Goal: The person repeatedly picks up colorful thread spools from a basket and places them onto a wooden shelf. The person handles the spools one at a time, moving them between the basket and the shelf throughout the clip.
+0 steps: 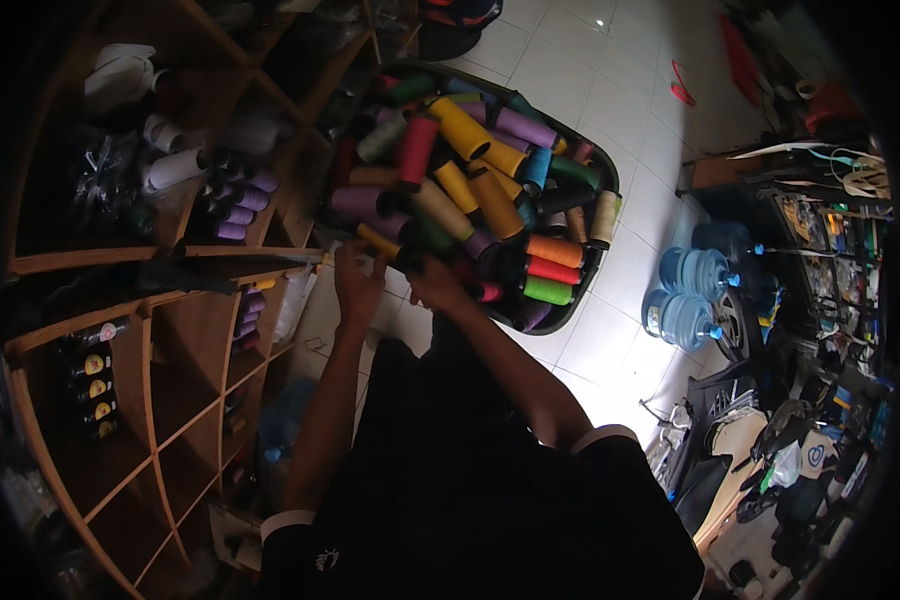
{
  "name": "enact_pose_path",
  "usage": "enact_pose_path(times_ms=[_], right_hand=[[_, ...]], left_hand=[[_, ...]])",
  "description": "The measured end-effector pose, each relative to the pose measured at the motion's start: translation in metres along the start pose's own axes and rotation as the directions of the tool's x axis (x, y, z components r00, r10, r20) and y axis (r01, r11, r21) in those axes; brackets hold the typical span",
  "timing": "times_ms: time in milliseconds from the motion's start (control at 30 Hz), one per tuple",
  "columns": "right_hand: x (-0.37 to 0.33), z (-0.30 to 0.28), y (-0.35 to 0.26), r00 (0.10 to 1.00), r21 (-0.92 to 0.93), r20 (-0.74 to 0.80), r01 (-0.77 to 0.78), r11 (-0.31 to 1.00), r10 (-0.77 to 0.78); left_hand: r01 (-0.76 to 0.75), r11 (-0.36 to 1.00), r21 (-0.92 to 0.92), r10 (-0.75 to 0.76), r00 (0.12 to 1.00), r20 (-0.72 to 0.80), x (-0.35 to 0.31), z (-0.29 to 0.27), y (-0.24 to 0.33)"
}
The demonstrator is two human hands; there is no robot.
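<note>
A yellow spool of thread (378, 242) lies slantwise between my two hands, at the near left edge of a dark tub (600, 275). My left hand (358, 285) is closed at the spool's left end, fingertips against it. Close by on the right, my right hand (438, 286) has its fingers curled at the spool's dark end; shadow partly hides that grip. Thread spools of many colours heap the tub, among them a red spool (417, 150), an orange spool (554, 250), a green spool (548, 291) and a purple spool (525, 128).
Wooden shelving (150, 375) with square compartments stands close on the left, holding purple spools (240, 210) and dark cones. White floor tiles (625, 180) surround the tub. Blue water jugs (685, 320) lie to the right, near a cluttered rack (820, 250).
</note>
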State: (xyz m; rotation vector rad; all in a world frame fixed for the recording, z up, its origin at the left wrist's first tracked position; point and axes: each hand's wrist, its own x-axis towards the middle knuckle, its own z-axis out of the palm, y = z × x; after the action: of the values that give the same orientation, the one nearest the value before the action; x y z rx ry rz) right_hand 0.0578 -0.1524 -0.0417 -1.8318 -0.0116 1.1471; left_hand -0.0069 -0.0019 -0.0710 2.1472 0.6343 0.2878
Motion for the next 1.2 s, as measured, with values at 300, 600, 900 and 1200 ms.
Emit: enact_pose_path(times_ms=[300, 600, 900, 1200], right_hand=[[-0.035, -0.001, 0.034, 0.861, -0.27, -0.194, 0.413, 0.87, -0.469], [-0.064, -0.073, 0.014, 0.337, -0.564, -0.745, 0.143, 0.813, -0.576], [-0.036, -0.103, 0.023, 0.495, -0.516, -0.619, 0.329, 0.791, -0.61], [-0.107, -0.093, 0.07, 0.618, -0.336, -0.661, 0.263, 0.905, -0.425]], left_hand=[[0.126, 0.988, -0.09, -0.12, 0.991, 0.061, -0.035, -0.025, -0.031], [0.085, 0.99, -0.114, -0.082, 0.996, 0.031, -0.063, -0.063, -0.061], [0.105, 0.99, -0.091, -0.109, 0.993, -0.036, -0.079, -0.083, -0.098], [0.138, 0.99, 0.017, -0.137, 0.99, -0.028, -0.096, -0.098, -0.112]])
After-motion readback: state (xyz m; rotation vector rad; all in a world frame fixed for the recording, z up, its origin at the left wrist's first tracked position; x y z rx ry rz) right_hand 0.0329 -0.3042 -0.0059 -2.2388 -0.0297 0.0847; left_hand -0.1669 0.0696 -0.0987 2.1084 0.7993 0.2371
